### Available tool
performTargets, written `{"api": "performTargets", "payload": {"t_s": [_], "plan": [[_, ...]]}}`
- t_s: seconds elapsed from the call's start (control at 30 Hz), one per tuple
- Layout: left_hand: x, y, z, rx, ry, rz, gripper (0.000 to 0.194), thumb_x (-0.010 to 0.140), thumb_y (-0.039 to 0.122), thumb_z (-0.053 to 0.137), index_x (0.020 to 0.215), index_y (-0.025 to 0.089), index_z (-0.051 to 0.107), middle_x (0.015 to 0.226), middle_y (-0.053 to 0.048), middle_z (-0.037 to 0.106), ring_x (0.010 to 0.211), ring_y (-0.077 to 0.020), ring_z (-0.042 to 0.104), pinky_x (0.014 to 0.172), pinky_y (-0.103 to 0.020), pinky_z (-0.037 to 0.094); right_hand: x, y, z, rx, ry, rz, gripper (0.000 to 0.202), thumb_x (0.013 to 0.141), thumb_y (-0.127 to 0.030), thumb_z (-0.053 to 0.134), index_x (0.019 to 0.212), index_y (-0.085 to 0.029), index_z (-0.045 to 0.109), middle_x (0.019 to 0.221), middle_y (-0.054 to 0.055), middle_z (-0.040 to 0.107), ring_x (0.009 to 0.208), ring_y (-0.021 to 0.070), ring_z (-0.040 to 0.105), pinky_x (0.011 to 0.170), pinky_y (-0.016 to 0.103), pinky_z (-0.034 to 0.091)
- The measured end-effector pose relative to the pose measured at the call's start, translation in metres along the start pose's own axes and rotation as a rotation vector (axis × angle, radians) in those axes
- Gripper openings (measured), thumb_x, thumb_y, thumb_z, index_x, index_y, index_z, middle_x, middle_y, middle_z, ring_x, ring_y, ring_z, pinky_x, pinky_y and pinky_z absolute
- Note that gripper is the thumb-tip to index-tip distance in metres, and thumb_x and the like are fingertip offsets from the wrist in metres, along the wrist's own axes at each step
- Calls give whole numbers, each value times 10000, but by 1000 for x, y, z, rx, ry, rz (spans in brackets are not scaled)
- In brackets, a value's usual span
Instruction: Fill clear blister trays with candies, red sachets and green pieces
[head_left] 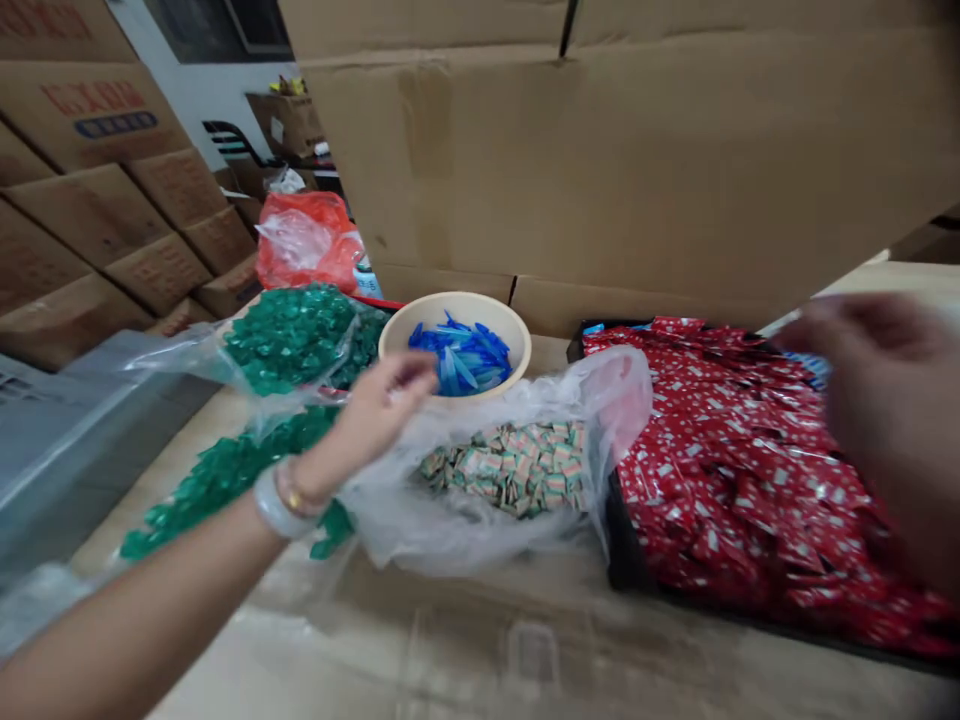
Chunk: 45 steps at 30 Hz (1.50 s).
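My left hand (386,395), with a pale bangle (279,505) on the wrist, hovers at the near left rim of a cream bowl (519,345). Its fingers are curled in, and whatever they may hold is hidden. Inside the bowl lie slender blue pieces (465,355). My right hand (877,375) is smeared by motion over the right side of a heap of shiny red packets (720,470). Whether its fingers hold anything does not show. Between the hands, a clear plastic bag (420,525) lies open around many small patterned packets (517,465).
Green wrapped pieces (292,335) fill a plastic-lined container at left, and more green pieces (225,480) lie on the table (262,650). A black tray (626,550) holds the red packets. A large cardboard box (637,170) stands behind; stacked cartons (82,220) rise at left.
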<state>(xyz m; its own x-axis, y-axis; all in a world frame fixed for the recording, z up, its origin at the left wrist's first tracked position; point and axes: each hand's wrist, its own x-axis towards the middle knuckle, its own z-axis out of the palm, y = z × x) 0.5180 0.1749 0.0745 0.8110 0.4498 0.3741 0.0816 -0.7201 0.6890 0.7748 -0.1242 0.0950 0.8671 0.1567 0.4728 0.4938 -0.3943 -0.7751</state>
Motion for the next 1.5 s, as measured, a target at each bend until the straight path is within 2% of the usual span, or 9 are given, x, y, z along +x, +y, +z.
{"api": "performTargets", "payload": {"t_s": [0.17,0.4,0.6,0.73,0.83,1.0,1.2,1.37,1.5], "plan": [[-103,25,30,370,-555,-50,185,787,309,472,814,212,627,813,-81,647,759,-225,614,703,-342,483,-129,-67,69,94,-802,-313,198,771,-342,455,688,-201,568,613,6,578,580,151,529,554,281,429],[-154,20,15,262,-234,20,269,821,257,436,1036,171,574,1075,-96,564,1001,-203,531,892,-336,422,-186,-77,86,-166,-964,-418,199,806,-261,425,681,-178,555,575,-28,520,542,91,459,550,192,354],[-240,56,5,300,-389,24,307,834,294,401,1086,213,556,999,-92,596,941,-209,549,843,-357,453,-196,-70,15,-270,-910,-377,184,803,-193,406,819,-154,585,706,37,583,637,148,520,616,257,396],[-335,66,8,294,-712,279,529,773,381,497,1282,309,372,1303,-66,438,1191,-254,400,968,-432,365,-274,-50,-75,-320,-1085,-456,220,821,-264,436,940,-178,600,887,86,613,812,193,560,726,325,445],[-363,57,13,291,-812,367,603,781,344,488,1335,344,249,1385,-45,315,1274,-253,279,1005,-488,304,-353,-33,-139,-439,-1150,-528,506,740,-379,561,1215,-226,478,1203,128,504,1079,277,473,883,452,385],[-338,49,28,261,-874,486,545,811,316,448,1329,323,277,1393,-53,295,1287,-240,250,1048,-497,223,-428,-2,-171,-486,-1210,-594,730,717,-488,560,1351,-282,264,1385,81,300,1257,294,284,994,502,255],[-321,54,12,284,-921,569,552,789,346,484,1313,293,318,1402,-76,276,1290,-264,236,1035,-497,239,-426,-6,-163,-437,-1142,-728,750,723,-559,512,1358,-253,255,1367,71,339,1244,288,308,989,473,270],[-243,70,21,244,-611,477,373,827,354,436,1188,275,481,1234,-67,501,1146,-210,438,974,-407,352,-352,-32,-139,-447,-822,-779,367,829,-348,443,1141,-182,544,1053,98,607,1026,241,498,936,425,321],[-133,65,60,210,-251,276,257,846,282,414,972,171,609,969,-80,616,930,-176,548,855,-317,436,-252,-45,-45,-524,-665,-688,242,847,-217,407,806,-154,636,714,83,620,763,208,532,762,384,405]]}}
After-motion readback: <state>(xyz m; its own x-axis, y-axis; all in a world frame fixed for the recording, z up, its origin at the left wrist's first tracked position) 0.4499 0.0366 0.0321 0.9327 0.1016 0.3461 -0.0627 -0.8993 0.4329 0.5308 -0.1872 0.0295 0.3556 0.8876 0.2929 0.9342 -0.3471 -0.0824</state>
